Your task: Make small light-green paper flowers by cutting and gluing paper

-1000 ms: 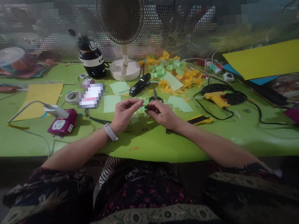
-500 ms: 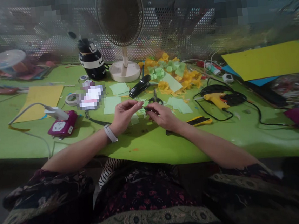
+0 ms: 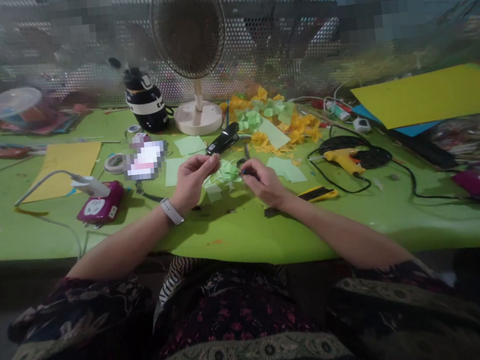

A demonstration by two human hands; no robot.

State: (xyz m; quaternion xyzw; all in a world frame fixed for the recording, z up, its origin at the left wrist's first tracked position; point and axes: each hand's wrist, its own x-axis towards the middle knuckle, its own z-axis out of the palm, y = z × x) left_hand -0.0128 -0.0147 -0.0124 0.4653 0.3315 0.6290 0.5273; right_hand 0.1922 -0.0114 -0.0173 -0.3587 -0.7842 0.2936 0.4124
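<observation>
A lime-green table [image 3: 236, 231] stands against perforated metal mesh, strewn with a fan [image 3: 190, 49], stapler [image 3: 223, 139] and glue gun [image 3: 342, 160]. Above it, the left hand [image 3: 191, 179] and right hand [image 3: 263, 182] each pinch one side of a pale green paper piece [image 3: 227, 172] held between them.

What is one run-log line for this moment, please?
left hand: pinching green paper piece | right hand: fingers at same piece | scissors: lying behind | table: green
</observation>
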